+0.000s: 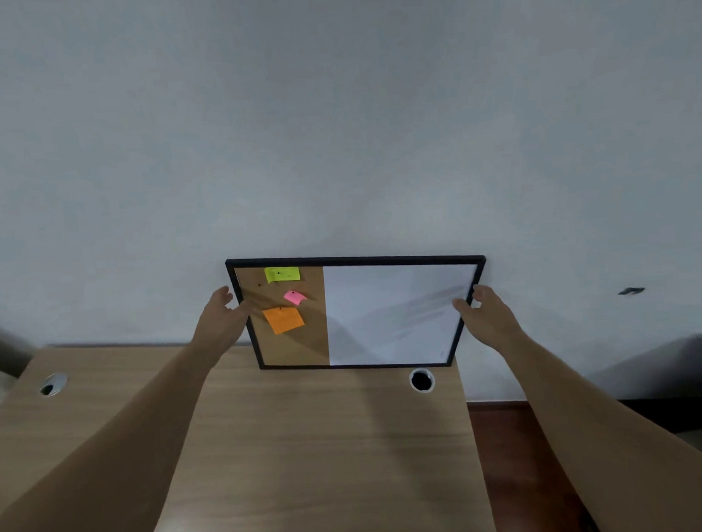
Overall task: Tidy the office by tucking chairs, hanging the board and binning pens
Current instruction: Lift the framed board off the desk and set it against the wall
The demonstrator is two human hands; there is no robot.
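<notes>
Against the pale wall [335, 125], above the far edge of the wooden surface [329, 447], the black-framed board [383, 316] sits flat, half cork on the left and half whiteboard on the right. A yellow note [282, 274], a pink note [295, 297] and an orange note [283, 320] are pinned to the cork. The person's left hand [222, 315] is at the board's left frame edge, fingers loosely spread, thumb over the front. The right hand [484, 312] is at the right frame edge, fingers parted, thumb on the front; whether either hand truly grips cannot be told. Two round cable holes [422, 380] are set in the surface.
</notes>
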